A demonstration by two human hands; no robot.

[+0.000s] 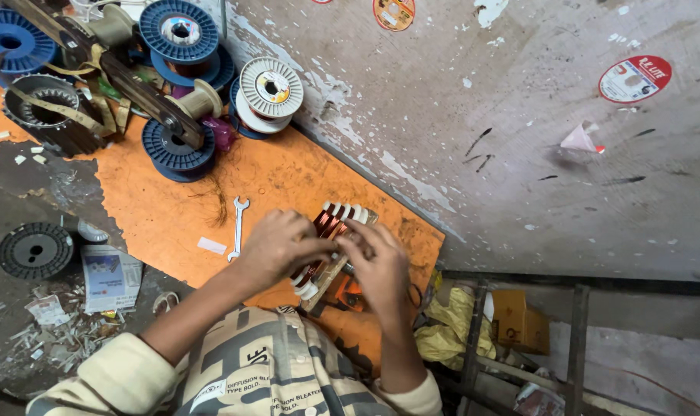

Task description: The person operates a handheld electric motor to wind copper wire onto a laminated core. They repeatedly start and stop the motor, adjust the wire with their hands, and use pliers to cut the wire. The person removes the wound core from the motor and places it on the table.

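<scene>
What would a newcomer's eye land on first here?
Both hands, the left hand and the right hand, meet at centre on a copper wire coil wound on a frame. At top left, blue wire spools crowd the orange table, with a small spanner lying beside the hands.

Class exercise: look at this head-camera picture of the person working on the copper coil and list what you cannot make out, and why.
- Head view: middle of the copper coil, covered by the left hand and right hand.
- What the fingertips grip: hidden between the hands.
- The orange thing under the right hand: mostly hidden by the hand.
- Blue spool at top left: cut off by the frame edge.
- Scraps on the floor: too small to identify.
</scene>
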